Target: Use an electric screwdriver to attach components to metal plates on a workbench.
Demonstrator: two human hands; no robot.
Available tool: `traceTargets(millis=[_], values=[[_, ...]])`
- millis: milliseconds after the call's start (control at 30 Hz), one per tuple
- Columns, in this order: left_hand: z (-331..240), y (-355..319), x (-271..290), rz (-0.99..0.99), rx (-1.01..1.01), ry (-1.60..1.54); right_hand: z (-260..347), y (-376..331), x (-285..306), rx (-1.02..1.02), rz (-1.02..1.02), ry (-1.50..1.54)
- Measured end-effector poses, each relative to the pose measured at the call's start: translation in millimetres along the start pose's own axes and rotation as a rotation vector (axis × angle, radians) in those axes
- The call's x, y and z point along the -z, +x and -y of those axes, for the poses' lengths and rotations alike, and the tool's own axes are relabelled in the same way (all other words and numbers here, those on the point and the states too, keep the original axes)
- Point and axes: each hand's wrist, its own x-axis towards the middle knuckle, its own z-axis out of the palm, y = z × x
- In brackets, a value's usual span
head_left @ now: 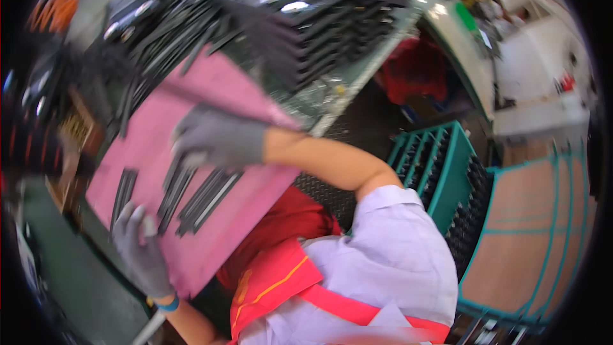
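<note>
A pink sheet point(230, 83) lies on the workbench with several dark, narrow strips on it. My right hand point(220, 135), in a grey glove, reaches across from the right. Its fingers are curled closed on the upper end of a dark strip point(171, 176), though motion blurs the grip. Beside it lie a second strip point(175, 201) and a small group of strips point(211, 201). My left hand point(140, 249), also gloved in grey, is at the sheet's lower left. Its fingers are apart, close to the bottom end of another strip point(124, 195), and nothing shows in them.
Long black bars point(172, 51) lie heaped beyond the sheet, with a stack of black angled parts point(306, 38) to their right. A teal crate point(440, 172) of dark parts stands at my right, beside a teal-framed rack point(530, 230). A wooden box point(80, 124) is at the left.
</note>
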Motion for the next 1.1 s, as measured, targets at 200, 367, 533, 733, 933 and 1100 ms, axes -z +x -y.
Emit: traceTargets(millis=[200, 367, 533, 733, 933, 1100], values=[[-6, -33, -20, 0.124, -0.018, 0.015, -22, -33, 15, 0.011, -0.106, -0.560], [-12, -37, -12, 0.102, 0.029, 0.047, -17, -33, 5, 0.009, -0.202, -0.548], [-3, -50, -10, 0.138, -0.006, 0.014, -11, -35, 4, 0.065, -0.133, -0.416], [4, -56, -15, 0.034, -0.091, 0.093, -22, -37, 8, 0.121, -0.067, -0.213], [9, -61, -18, -0.113, 0.158, 0.111, 5, -28, 14, -0.088, -0.089, -0.178], [16, -55, -24, -0.115, 0.102, -0.001, -1, -18, 0, -0.192, -0.218, -0.173]])
